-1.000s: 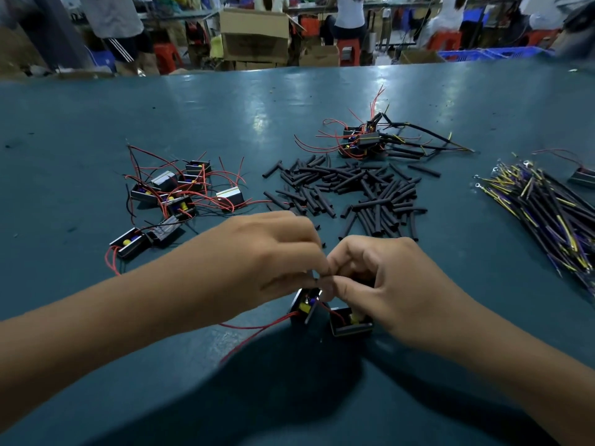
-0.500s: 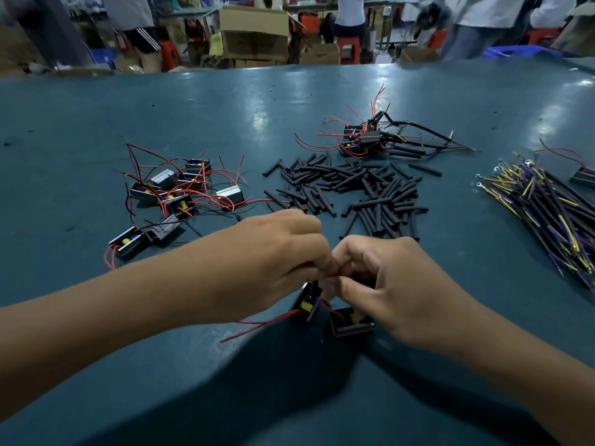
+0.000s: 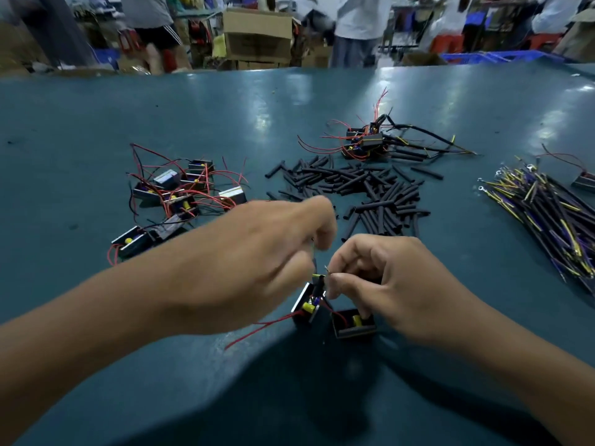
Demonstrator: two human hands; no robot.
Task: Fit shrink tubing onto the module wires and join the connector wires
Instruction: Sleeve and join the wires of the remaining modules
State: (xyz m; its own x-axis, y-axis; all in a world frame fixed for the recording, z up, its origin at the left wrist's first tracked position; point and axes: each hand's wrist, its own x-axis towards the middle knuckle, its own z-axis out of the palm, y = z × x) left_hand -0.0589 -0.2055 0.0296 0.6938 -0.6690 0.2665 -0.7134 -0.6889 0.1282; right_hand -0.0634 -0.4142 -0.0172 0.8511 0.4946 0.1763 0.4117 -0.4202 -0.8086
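Both hands work over the near middle of the worktop (image 3: 96,107). Left hand (image 3: 251,259) has lifted a little and drawn apart from the right since a moment ago, when the fingertips were pressed together; its fingers are curled, pinching a thin wire end that blurs with motion. Right hand (image 3: 386,284) holds its fingers curled too, pinching a bare wire tip just beside the left's.

That small gap suggests the 2 ends are being lined up or twisted, so the joining step looks under way, not finished.

Toward the far middle lies the pile of shrink tubing (image 3: 370,194), with connector wires (image 3: 547,214) at the right edge and spare modules (image 3: 180,194) to the left. Beneath the hands sit 2 modules (image 3: 306,309), touching the worktop, red leads trailing leftward.
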